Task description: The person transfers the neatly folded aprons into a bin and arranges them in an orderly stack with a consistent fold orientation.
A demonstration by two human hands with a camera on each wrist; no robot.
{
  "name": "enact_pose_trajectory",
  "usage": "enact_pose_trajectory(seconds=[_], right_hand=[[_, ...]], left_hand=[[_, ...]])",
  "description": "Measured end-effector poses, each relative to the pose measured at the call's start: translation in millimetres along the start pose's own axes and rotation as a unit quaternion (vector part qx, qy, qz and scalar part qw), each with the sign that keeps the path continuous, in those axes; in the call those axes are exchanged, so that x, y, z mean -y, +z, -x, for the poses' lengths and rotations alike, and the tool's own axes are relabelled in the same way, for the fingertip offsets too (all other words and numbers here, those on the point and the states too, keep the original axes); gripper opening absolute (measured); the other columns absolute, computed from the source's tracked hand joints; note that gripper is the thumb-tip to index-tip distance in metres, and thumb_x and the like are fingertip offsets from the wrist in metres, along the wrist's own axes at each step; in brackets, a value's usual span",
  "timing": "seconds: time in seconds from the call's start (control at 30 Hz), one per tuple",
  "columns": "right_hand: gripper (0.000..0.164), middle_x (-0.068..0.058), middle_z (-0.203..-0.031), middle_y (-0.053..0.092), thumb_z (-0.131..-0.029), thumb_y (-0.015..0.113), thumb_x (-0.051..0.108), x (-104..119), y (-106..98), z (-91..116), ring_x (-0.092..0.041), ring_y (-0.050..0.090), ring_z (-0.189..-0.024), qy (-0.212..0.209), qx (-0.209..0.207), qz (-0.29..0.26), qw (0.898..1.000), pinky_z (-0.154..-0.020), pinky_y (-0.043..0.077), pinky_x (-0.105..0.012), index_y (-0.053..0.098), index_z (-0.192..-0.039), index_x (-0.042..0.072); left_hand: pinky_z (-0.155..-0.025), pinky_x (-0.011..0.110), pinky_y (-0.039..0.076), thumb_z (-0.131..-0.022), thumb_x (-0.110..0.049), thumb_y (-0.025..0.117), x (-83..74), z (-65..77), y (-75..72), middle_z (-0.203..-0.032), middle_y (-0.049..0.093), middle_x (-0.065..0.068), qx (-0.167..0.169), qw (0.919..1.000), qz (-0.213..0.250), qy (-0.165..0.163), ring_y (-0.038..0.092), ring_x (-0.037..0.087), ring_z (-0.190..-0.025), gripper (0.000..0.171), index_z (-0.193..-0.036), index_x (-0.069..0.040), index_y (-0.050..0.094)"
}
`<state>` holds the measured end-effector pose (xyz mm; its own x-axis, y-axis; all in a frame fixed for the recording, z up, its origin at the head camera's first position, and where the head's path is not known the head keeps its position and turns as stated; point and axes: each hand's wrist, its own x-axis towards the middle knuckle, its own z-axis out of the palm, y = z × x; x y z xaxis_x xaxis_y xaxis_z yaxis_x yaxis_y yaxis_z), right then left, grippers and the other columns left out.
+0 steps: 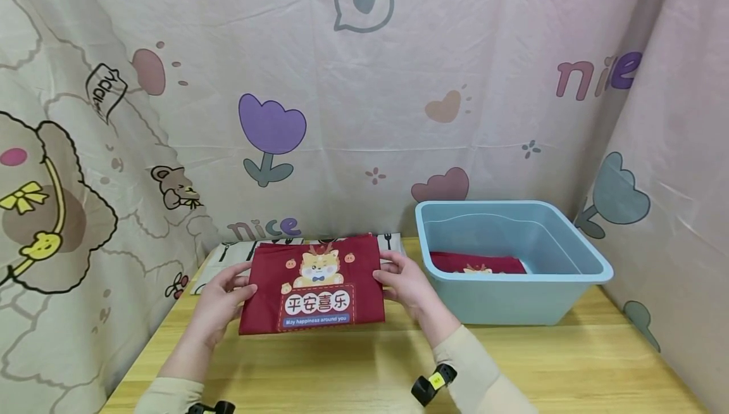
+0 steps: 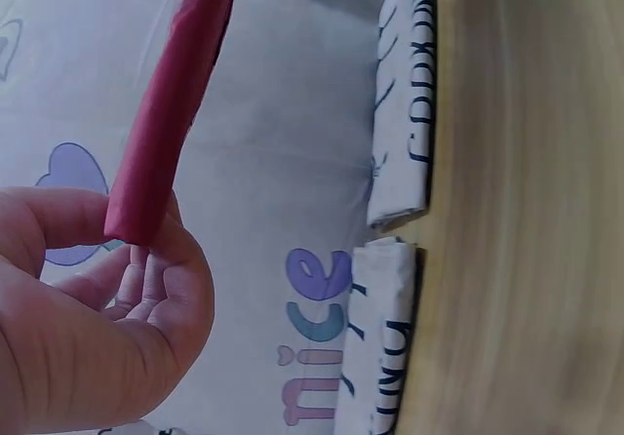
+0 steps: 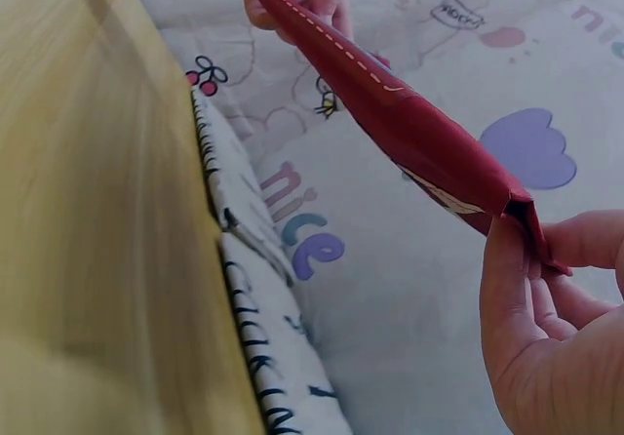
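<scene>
A folded dark red cloth [image 1: 319, 268] with a cartoon dog, Chinese characters and English lettering is held up above the table. My left hand [image 1: 219, 303] pinches its left edge between thumb and fingers. At the opposite edge, my right hand [image 1: 410, 284] grips it the same way. The left wrist view shows the cloth [image 2: 175, 113] edge-on, as a thick folded band. In the right wrist view the cloth [image 3: 390, 103] stretches between both hands, its fold slightly parted near the right thumb.
Folded white cloths [image 1: 228, 261] with black print lie behind the red one, at the back of the wooden table [image 1: 353, 376]. On the right stands a light blue bin [image 1: 501, 300] with another red printed cloth [image 1: 478, 263] inside. A patterned curtain [image 1: 364, 97] hangs behind.
</scene>
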<state>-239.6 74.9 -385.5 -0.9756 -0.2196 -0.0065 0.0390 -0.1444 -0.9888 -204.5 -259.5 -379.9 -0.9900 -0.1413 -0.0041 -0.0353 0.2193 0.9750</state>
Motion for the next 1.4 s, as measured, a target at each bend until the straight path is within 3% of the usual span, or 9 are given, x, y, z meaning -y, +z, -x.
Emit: enact_pose_trajectory(seconds=[0.23,0.5,1.0,1.4], right_hand=[[0.046,-0.014,-0.104,0.064,-0.095,0.058,-0.004,18,-1,2,-0.016,0.064,-0.083,-0.021,0.01,-0.004,1.0,-0.07,0.058,-0.032,0.047,-0.139,-0.005],[0.044,-0.015,-0.109,0.063,-0.094,0.059,-0.003,38,-9,5,-0.018,0.064,-0.089,-0.04,0.004,0.012,0.999,-0.074,0.058,-0.035,0.05,-0.138,-0.003],[0.049,-0.013,-0.109,0.059,-0.097,0.055,-0.003,64,-36,16,-0.016,0.063,-0.092,-0.072,-0.006,0.029,0.997,-0.079,0.058,-0.033,0.043,-0.144,-0.003],[0.049,-0.006,-0.102,0.058,-0.097,0.055,-0.001,76,-61,24,-0.013,0.063,-0.084,-0.089,-0.029,0.046,0.995,-0.072,0.058,-0.029,0.041,-0.144,-0.005]], left_hand=[[-0.069,0.025,0.057,-0.097,-0.001,0.058,-14.1,2.5,-1.9,-0.102,0.056,-0.002,-0.004,0.9997,0.0,0.024,0.059,0.005,-0.082,0.057,-0.15,-0.002,0.037],[-0.068,0.026,0.057,-0.095,0.001,0.06,-27.9,1.7,3.5,-0.096,0.06,-0.007,-0.005,0.9966,0.05,0.065,0.062,0.005,-0.083,0.055,-0.147,-0.001,0.041],[-0.067,0.026,0.058,-0.093,0.008,0.059,-51.0,-1.6,33.3,-0.092,0.061,-0.004,0.008,0.9868,0.108,0.121,0.063,0.007,-0.079,0.055,-0.146,0.001,0.043],[-0.066,0.024,0.057,-0.092,0.01,0.058,-69.5,-6.4,57.1,-0.094,0.057,-0.001,0.021,0.9815,0.125,0.144,0.06,0.006,-0.074,0.055,-0.145,-0.001,0.047]])
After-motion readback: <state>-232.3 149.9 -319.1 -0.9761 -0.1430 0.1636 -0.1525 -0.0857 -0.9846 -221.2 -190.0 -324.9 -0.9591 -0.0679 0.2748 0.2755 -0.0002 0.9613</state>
